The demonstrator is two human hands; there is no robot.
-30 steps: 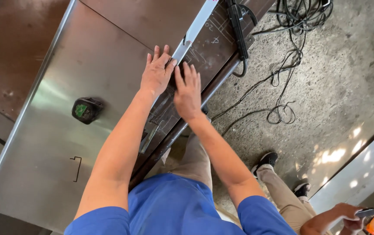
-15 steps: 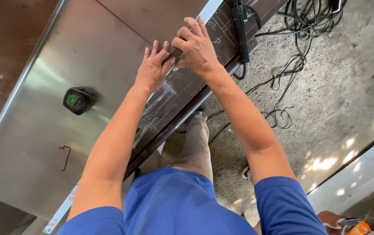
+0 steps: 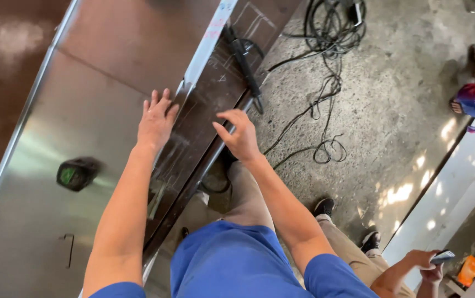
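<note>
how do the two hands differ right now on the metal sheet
The left hand lies flat, palm down, fingers spread on the metal sheet edge. The right hand is raised off the bench, fingers loosely curled, holding nothing visible. The left sits over the sheet, the right over the dark bench rail. Both are bare.

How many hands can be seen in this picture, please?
4. The person's left hand lies flat on the shiny metal sheet; the right hand hovers beside it; a co-worker's two hands are bottom right. Others may be hidden.
</note>
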